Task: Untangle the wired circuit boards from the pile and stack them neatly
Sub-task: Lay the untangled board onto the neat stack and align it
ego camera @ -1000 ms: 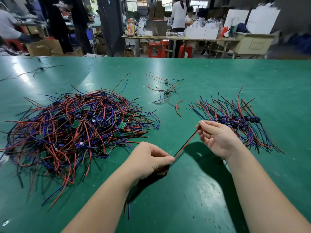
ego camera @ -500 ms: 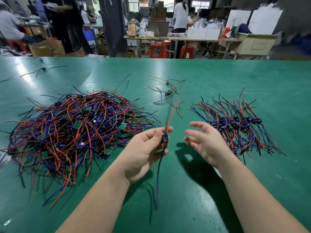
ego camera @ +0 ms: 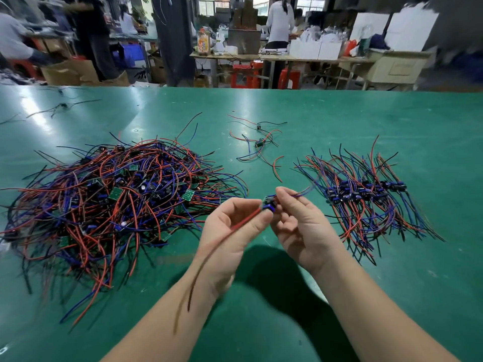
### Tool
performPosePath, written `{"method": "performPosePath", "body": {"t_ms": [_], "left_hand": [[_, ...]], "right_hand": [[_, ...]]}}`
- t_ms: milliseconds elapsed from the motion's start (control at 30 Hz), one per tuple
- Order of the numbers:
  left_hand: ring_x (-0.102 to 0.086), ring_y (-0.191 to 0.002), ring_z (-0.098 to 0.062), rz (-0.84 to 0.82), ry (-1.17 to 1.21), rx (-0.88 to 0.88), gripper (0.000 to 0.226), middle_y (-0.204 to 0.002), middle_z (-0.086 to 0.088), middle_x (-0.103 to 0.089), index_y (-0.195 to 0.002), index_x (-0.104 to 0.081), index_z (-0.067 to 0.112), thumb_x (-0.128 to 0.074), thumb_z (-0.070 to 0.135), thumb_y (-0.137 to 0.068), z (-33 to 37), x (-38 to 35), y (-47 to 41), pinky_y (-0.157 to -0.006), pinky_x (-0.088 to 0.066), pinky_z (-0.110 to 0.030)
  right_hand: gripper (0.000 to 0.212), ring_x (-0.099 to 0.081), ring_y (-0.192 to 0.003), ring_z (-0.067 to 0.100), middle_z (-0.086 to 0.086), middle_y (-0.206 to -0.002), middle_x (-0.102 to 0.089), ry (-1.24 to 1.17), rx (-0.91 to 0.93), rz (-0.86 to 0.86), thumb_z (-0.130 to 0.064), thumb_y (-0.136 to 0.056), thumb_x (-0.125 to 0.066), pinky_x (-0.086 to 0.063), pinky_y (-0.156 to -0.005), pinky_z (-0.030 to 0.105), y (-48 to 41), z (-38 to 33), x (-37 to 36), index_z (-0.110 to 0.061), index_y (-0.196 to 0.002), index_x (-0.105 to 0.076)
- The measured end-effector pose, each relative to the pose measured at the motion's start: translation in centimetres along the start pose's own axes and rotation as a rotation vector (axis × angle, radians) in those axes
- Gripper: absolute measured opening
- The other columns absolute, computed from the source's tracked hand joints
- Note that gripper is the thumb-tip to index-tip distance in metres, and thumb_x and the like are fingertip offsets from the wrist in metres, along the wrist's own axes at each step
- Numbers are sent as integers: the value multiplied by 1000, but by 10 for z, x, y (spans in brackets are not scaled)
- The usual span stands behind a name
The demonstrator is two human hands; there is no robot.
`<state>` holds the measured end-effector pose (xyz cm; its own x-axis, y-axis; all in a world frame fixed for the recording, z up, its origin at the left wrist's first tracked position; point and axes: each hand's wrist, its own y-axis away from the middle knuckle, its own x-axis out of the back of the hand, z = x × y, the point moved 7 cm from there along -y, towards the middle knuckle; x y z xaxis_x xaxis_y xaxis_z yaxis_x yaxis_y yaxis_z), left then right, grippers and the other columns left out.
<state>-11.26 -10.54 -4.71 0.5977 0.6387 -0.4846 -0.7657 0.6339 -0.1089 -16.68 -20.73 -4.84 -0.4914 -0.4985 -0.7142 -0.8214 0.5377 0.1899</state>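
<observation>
Circuit boards [ego camera: 115,193] with red and blue wires lie in a messy pile [ego camera: 78,210] on the left of the green table [ego camera: 339,118]. The left hand [ego camera: 230,231] and right hand [ego camera: 300,231] both pinch one small board [ego camera: 269,203] between them, up off the table. A tidy stack [ego camera: 366,197] lies on the right.

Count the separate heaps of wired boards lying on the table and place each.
3: the tangled pile at left, a small loose cluster at the far middle, the sorted stack at right. At the far left edge, thin wires may be a fourth; too small to tell.
</observation>
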Motion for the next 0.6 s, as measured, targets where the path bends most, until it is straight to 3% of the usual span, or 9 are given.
{"method": "performPosePath", "body": {"t_ms": [133,233,333,400,500,600], "left_hand": [[-69,-83,-11,-107,-242,-48,28,-89,-4,-75,-84,-76,16,-65,-9,-81,3,-6,3,-74,-52,-19],[-70,-70,-16,-35,-148,82,8,-81,-7,-74,-81,-75,14,-68,13,-81,-1,-2,1,-60,-54,-22],[-68,-62,-16,-26,-268,110,21,-78,-12,-74,-81,-74,7,-76,24,-68,-5,0,3,-58,-54,-22],[-66,-58,-15,-12,-280,131,17,-77,-12,-74,-80,-73,4,-76,18,-69,-8,1,4,-56,-53,-21],[-66,-53,-15,19,-200,232,18,-69,-9,-72,-70,-74,7,-75,24,-63,-13,4,4,-51,-54,-23],[-65,-54,-12,-98,-200,359,19,-70,-8,-71,-67,-76,10,-73,28,-62,-19,-1,7,-49,-53,-21]], "right_hand": [[23,-52,-45,6,1,-55,-58,85,9,-34,-9,-61,-65,-45,-44,14,-3,-13,5,-8,-84,-64],[25,-52,-47,7,2,-57,-60,334,49,-111,-5,-63,-67,-45,-47,15,-2,-18,4,-6,-88,-68],[22,-50,-53,11,-1,-57,-56,533,80,-113,5,-71,-68,-41,-53,17,-1,-13,3,-7,-89,-67],[16,-53,-56,11,-2,-58,-60,571,81,-87,6,-76,-67,-40,-54,18,-1,-9,4,-8,-82,-68],[12,-57,-55,6,-2,-60,-64,533,44,-102,-2,-74,-68,-44,-54,15,-2,-8,5,-13,-69,-72],[10,-59,-52,5,3,-64,-67,463,-10,-149,-8,-68,-66,-49,-52,12,-2,-12,6,-11,-68,-75]]}}
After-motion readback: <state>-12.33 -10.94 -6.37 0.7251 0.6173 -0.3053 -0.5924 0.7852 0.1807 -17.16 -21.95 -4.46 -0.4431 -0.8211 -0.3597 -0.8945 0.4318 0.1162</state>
